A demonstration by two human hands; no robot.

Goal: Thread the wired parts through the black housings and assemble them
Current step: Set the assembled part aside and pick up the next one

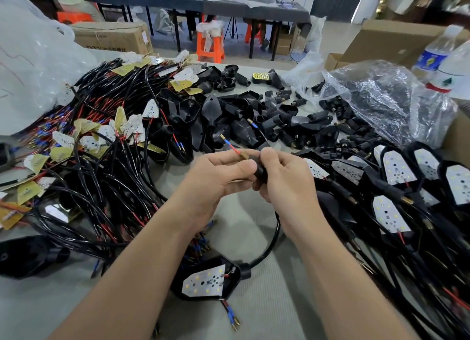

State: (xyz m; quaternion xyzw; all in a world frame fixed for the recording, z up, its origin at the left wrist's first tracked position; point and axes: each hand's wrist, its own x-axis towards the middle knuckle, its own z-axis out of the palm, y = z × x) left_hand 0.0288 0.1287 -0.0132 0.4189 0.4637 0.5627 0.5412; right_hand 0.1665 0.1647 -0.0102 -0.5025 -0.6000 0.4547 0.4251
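Pinching a black housing (259, 171) between left hand (218, 176) and right hand (287, 179); black parts (366, 94) in clear bag (399, 77); bottle label (431, 58) unreadable.

Black housings (229, 120) in the heap: moulded plastic, showing a dull sheen along the edges.
Near housing (232, 286): same plastic, carrying a board (204, 281) whose white face is looking matt and smooth.
Cable (269, 248): smooth black sheath, catching a glossy highlight.
Fitting (243, 156) on the red wire (234, 149) — brass-coloured metal, ridged.
Small black part (260, 173): matt, plastic or rubber, hard to tell.
Bag (376, 98): clear film, crinkling and glinting.
Carton (112, 36) — brown cardboard, matt.
Tabletop (254, 309): grey, matt, looking finely ribbed.
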